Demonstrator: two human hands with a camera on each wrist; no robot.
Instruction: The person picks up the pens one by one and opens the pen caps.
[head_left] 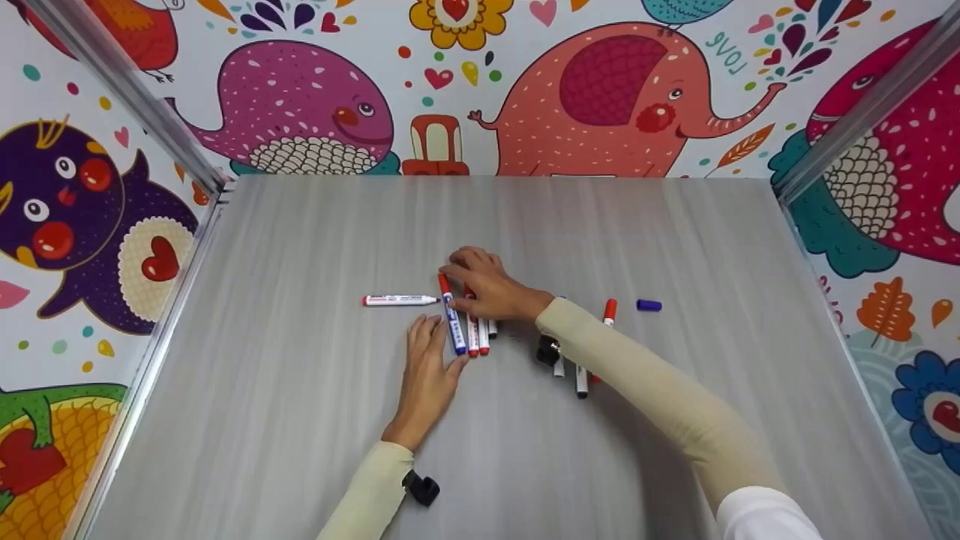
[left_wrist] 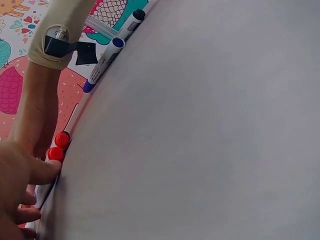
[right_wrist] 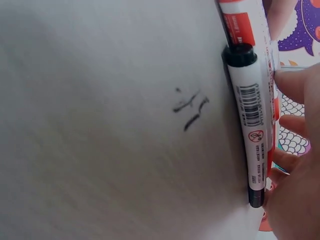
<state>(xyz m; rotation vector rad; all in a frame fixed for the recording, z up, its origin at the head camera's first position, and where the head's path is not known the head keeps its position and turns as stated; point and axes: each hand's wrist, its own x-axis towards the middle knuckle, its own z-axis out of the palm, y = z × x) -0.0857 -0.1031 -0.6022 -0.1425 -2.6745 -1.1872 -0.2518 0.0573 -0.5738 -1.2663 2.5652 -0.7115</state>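
Note:
A blue-ended marker with a red cap (head_left: pixel 455 330) lies slightly aslant at the left of a small row of markers. My right hand (head_left: pixel 491 291) reaches over the row and holds this marker, its fingers by the red cap and its thumb on the barrel. Beside it lie red-ended markers (head_left: pixel 472 339) and a black-capped marker (right_wrist: pixel 250 120). My left hand (head_left: pixel 430 375) rests just left of the row with fingers extended, its thumb near the markers' lower ends. An uncapped marker (head_left: pixel 397 301) lies crosswise to the left, its dark tip close to the row.
Under my right forearm several more markers lie partly hidden, including a black-ended one (head_left: pixel 582 381) and a red-capped one (head_left: pixel 610 309). A loose blue cap (head_left: pixel 649 305) lies farther right. Black ink strokes (right_wrist: pixel 192 110) mark the grey tabletop (head_left: pixel 300 247). Printed walls border the table.

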